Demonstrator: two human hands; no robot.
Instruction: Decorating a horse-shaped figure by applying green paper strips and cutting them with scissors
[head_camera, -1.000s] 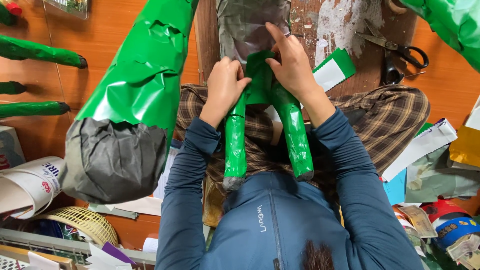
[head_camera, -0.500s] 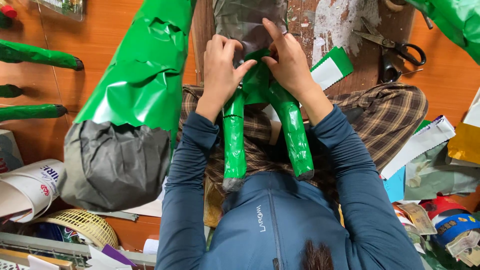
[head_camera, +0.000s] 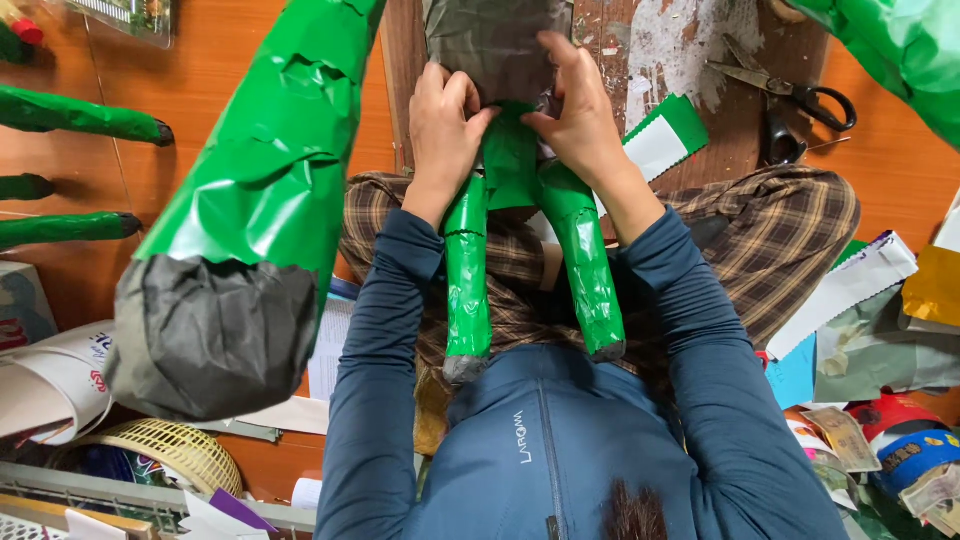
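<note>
Green foil-wrapped two-legged paper figure (head_camera: 520, 200) sits frame centre, resting on the person's plaid-trousered lap (head_camera: 760, 240). Its two legs point to 6 o'clock toward the person's chest, grey stubs at the ends. Its grey paper upper part (head_camera: 490, 45) lies at 12 o'clock on the scuffed wooden board (head_camera: 680, 50). That split probably lets the lap carry the weight while the board backs the top.

Left hand (head_camera: 445, 125) is curled shut on the figure's left side where green meets grey, thumb pressing inward. Right hand (head_camera: 580, 125) is clamped on the right side, fingers spread up over the grey paper, thumb meeting the other at the seam. Both thumbs at the junction reads as pinching or smoothing the wrap there.

Outward:
- 2 o'clock: black-handled scissors (head_camera: 790, 90) on the board, within reach, apart from the hands.
- Just right of the right hand: green-and-white paper strip (head_camera: 665, 140).
- 9 o'clock: large green foil limb with grey paper end (head_camera: 240, 260), close to the camera, well clear of the hands.
- Far left: slim green foil-wrapped sticks (head_camera: 80, 115) on the orange floor (head_camera: 890, 170).
- 4 o'clock: paper scraps and tape rolls (head_camera: 900, 440).
</note>
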